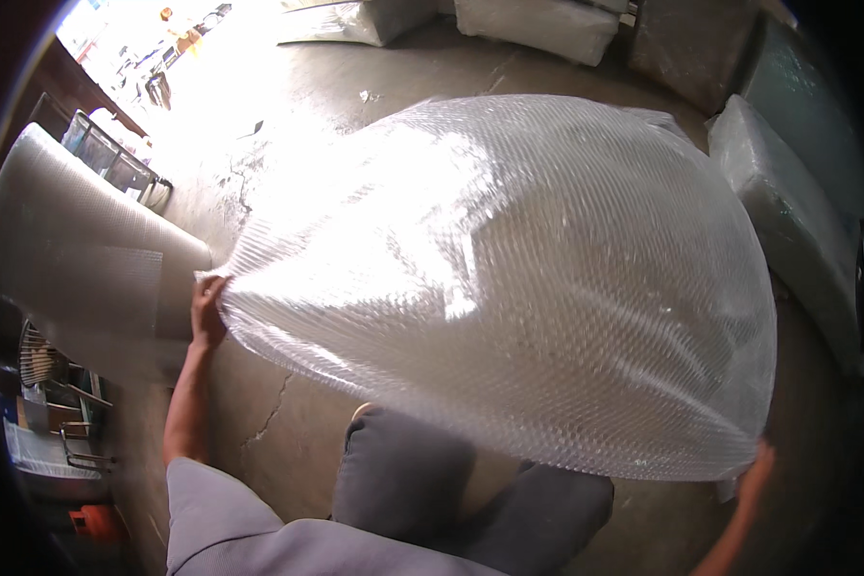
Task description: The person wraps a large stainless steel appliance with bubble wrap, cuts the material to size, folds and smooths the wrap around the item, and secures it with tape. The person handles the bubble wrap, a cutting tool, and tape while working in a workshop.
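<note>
A wide sheet of clear bubble wrap (586, 288) is stretched between my two hands, in front of my knees. My left hand (208, 312) is closed on its bunched left corner, close to a big upright roll of bubble wrap (77, 221). At the lower right, my right hand (756, 472) grips the opposite corner, its fingers partly hidden by the sheet's edge. The sheet billows away from me, and strong light glares off its left half. Whatever lies beneath it is hard to make out.
Wrapped bulky pieces stand at the back (538, 29), and a long wrapped panel (778, 192) leans at the right. On the left are a wire basket (115, 154), a fan-like round grille (40, 355) and an orange object (98, 523). The concrete floor (269, 403) is cracked.
</note>
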Motion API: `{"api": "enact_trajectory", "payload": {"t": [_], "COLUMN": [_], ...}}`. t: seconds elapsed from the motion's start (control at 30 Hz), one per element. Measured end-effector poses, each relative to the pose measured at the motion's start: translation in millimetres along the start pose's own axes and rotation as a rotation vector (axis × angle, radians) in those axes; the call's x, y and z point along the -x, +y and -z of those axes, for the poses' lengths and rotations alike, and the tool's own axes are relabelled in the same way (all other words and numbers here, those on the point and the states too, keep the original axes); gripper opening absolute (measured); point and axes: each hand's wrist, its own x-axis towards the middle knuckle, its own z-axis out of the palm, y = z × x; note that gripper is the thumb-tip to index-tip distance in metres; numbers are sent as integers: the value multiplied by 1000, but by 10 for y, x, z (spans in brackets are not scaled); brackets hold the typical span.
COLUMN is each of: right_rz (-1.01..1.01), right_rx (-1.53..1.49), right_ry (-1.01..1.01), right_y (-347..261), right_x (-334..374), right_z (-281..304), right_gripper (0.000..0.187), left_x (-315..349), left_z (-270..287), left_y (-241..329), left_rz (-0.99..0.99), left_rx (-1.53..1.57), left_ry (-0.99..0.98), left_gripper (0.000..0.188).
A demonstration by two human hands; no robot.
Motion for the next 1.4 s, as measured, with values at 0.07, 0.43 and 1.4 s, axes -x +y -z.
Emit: {"api": "enact_trajectory", "payload": {"t": [0.07, 0.43, 1.4], "right_rz": [-17, -156, -37], "right_rx": [49, -100, -445], "right_ry": [-351, -15, 319], "right_y": [37, 49, 1073], "right_x": [250, 444, -212], "right_z": [-286, -467, 1654], "right_gripper": [42, 51, 33], "left_x": [210, 122, 175], "left_z": [-148, -170, -207], "left_y": [91, -96, -1306], "left_rz": [-8, -3, 453], "left_rx": [4, -121, 207], "left_ry": [-390, -358, -190], "left_gripper": [50, 27, 30]}}
